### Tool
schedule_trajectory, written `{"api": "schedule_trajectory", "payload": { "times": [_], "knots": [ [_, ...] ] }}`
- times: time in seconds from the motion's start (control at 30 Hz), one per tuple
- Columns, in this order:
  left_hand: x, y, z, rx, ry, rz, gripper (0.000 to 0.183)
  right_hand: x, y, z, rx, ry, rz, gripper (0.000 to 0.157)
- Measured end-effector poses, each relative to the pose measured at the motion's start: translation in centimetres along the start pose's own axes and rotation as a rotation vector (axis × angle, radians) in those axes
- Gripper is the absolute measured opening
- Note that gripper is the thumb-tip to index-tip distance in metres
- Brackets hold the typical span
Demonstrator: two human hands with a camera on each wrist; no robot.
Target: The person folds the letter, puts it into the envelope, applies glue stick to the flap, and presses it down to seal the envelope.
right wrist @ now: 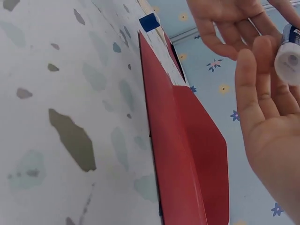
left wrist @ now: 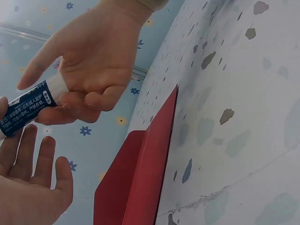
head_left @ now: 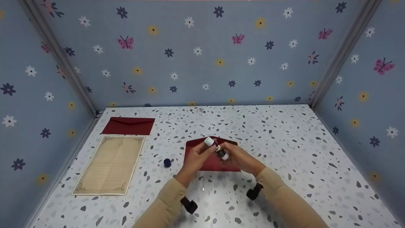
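Note:
Both hands hold a glue stick [head_left: 222, 153] above an unfolded red envelope [head_left: 210, 164], its flap toward the back. The left hand [head_left: 196, 155] grips the tube near its uncapped white upper end. The right hand [head_left: 239, 157] pinches the lower part by the white base, which shows in the left wrist view beside the tube's dark blue label [left wrist: 28, 108]. A dark blue cap [head_left: 167, 162] sits on the table left of the envelope. In the right wrist view, the left hand [right wrist: 234, 26] appears behind the right hand [right wrist: 276, 136].
A second red envelope [head_left: 128, 126] lies at the back left with its flap folded down. In front of it is a cream letter sheet [head_left: 109, 166] with ornate corners. Patterned panels [head_left: 202, 69] wall the speckled table [head_left: 284, 142] at the back and sides.

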State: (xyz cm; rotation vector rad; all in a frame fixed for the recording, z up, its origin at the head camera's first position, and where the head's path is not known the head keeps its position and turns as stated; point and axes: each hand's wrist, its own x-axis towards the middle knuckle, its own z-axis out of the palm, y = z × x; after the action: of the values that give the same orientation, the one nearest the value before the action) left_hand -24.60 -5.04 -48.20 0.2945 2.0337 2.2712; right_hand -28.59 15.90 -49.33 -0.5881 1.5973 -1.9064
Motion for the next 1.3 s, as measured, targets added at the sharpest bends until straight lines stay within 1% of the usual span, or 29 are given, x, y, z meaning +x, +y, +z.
{"api": "schedule_trajectory", "payload": {
  "times": [0.07, 0.13, 0.2, 0.27, 0.33, 0.4, 0.5, 0.57, 0.63, 0.7, 0.8, 0.87, 0.93, 1.0, 1.07, 1.1, 1.13, 1.2, 1.27, 1.3],
  "knots": [
    [0.1, 0.2, -0.2, -0.033, -0.022, 0.023, 0.048, -0.2, 0.1, 0.0, 0.021, -0.024, 0.065, 0.044],
    [0.1, 0.6, -0.4, -0.059, -0.045, 0.042, 0.050, -0.5, 0.2, 0.1, 0.032, -0.052, 0.120, 0.048],
    [0.1, 0.8, -0.7, -0.085, -0.068, 0.057, 0.051, -0.6, 0.3, 0.3, 0.047, -0.071, 0.139, 0.050],
    [0.1, 1.0, -0.9, -0.095, -0.075, 0.067, 0.052, -0.6, 0.3, 0.4, 0.054, -0.057, 0.139, 0.051],
    [0.1, 1.2, -0.9, -0.109, -0.075, 0.072, 0.051, -0.6, 0.3, 0.6, 0.056, -0.028, 0.120, 0.050],
    [0.1, 1.4, -0.8, -0.111, -0.054, 0.078, 0.050, -0.6, 0.2, 0.7, 0.026, -0.013, 0.066, 0.044],
    [0.0, 1.4, -0.5, -0.108, -0.003, 0.073, 0.047, -0.5, 0.3, 0.8, -0.059, -0.004, -0.057, 0.024],
    [0.0, 1.4, -0.3, -0.100, 0.043, 0.063, 0.043, -0.4, 0.4, 1.0, -0.137, 0.016, -0.141, 0.012],
    [0.0, 1.3, -0.1, -0.095, 0.087, 0.050, 0.038, -0.3, 0.6, 1.3, -0.213, 0.059, -0.190, 0.011],
    [0.0, 1.2, 0.1, -0.090, 0.126, 0.046, 0.034, -0.2, 0.6, 1.8, -0.286, 0.104, -0.222, 0.018],
    [0.0, 1.2, 0.3, -0.061, 0.167, 0.051, 0.035, -0.1, 0.7, 2.4, -0.374, 0.152, -0.242, 0.028],
    [-0.1, 1.3, 0.3, -0.046, 0.164, 0.059, 0.036, 0.0, 0.7, 2.6, -0.417, 0.154, -0.231, 0.031],
    [-0.1, 1.4, 0.2, -0.031, 0.139, 0.062, 0.034, 0.0, 0.7, 2.7, -0.413, 0.117, -0.199, 0.031],
    [-0.1, 1.5, 0.0, -0.026, 0.100, 0.066, 0.028, -0.1, 0.6, 2.7, -0.404, 0.070, -0.162, 0.033],
    [0.0, 1.6, -0.3, -0.013, 0.070, 0.061, 0.029, -0.3, 0.5, 2.6, -0.390, 0.030, -0.133, 0.038],
    [0.0, 1.7, -0.4, -0.001, 0.061, 0.063, 0.031, -0.3, 0.4, 2.6, -0.385, 0.018, -0.134, 0.039],
    [0.0, 1.6, -0.5, 0.005, 0.057, 0.065, 0.031, -0.2, 0.4, 2.5, -0.389, 0.015, -0.139, 0.038],
    [0.0, 1.6, -0.7, 0.012, 0.063, 0.067, 0.028, -0.2, 0.3, 2.5, -0.413, 0.024, -0.158, 0.032],
    [0.0, 1.6, -0.7, 0.008, 0.085, 0.071, 0.020, 0.0, 0.3, 2.6, -0.453, 0.052, -0.183, 0.025],
    [0.0, 1.5, -0.7, -0.001, 0.096, 0.073, 0.018, 0.0, 0.3, 2.8, -0.474, 0.072, -0.192, 0.022]
  ]
}}
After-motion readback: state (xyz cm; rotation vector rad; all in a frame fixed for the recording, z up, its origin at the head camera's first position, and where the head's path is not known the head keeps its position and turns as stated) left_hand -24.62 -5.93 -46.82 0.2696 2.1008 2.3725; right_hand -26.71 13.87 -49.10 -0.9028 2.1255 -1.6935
